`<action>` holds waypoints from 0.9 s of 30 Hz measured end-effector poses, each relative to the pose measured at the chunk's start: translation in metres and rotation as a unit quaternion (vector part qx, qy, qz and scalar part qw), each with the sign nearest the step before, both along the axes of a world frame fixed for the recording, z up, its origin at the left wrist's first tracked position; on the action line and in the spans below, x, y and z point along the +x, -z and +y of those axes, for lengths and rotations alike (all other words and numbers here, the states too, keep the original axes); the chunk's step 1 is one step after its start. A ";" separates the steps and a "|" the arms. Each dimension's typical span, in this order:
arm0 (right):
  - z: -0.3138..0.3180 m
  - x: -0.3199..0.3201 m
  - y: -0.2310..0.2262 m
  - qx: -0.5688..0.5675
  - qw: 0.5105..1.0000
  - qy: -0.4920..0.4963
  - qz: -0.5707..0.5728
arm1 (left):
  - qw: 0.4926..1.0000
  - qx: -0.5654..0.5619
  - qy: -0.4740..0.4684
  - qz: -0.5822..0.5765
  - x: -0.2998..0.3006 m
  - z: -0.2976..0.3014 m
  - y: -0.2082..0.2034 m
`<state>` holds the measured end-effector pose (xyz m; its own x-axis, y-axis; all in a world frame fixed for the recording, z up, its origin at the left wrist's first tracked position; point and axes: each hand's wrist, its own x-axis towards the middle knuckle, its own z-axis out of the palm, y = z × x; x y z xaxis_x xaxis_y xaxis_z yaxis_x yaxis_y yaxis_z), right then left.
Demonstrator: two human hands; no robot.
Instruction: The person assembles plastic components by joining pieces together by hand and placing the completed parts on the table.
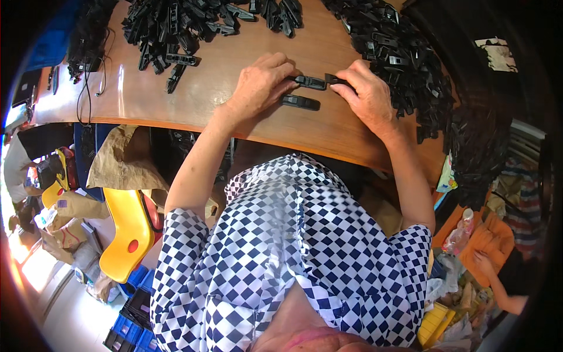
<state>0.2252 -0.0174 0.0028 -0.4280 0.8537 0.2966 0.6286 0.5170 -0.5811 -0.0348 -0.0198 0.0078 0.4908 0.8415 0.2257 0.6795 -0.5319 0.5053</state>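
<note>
Both my hands meet over the wooden table. My left hand (262, 83) pinches one end of a long black plastic part (309, 82), its fingers closed. Thumb and fingers of my right hand (365, 94) are closed on a small black plastic piece (333, 78), right at the other end of that part. Whether the two pieces are joined, I cannot tell. Just nearer to me, a similar black plastic part (301, 102) lies on the table by itself.
A heap of black plastic parts (176, 29) covers the far left of the wooden table (176, 100); another heap (404, 64) lies along the right. A yellow chair (126, 234) and blue crates (126, 325) stand at left. Another person's hand (484, 263) rests on orange material at right.
</note>
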 end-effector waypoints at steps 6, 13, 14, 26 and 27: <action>0.000 -0.006 -0.008 0.009 0.992 -0.054 -0.115 | 1.000 -0.003 0.016 -0.010 0.002 0.004 0.003; -0.006 -0.019 -0.002 -0.062 0.994 -0.069 -0.051 | 0.999 -0.007 0.038 -0.009 0.004 0.002 0.002; -0.003 -0.019 0.001 -0.060 0.994 -0.070 -0.052 | 0.999 -0.010 0.041 -0.007 0.004 0.003 0.000; 0.069 0.002 -0.016 0.130 0.952 0.103 -0.259 | 0.975 -0.008 -0.213 -0.053 -0.017 0.077 -0.013; 0.073 0.000 -0.009 0.129 0.945 0.109 -0.278 | 0.975 -0.011 -0.222 -0.010 -0.018 0.091 -0.011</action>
<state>0.2255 0.0559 0.0118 -0.4008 0.8699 0.2875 0.9081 0.4187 -0.0010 -0.0533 0.0710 0.0189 0.0721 0.9749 0.2105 0.8305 -0.1756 0.5286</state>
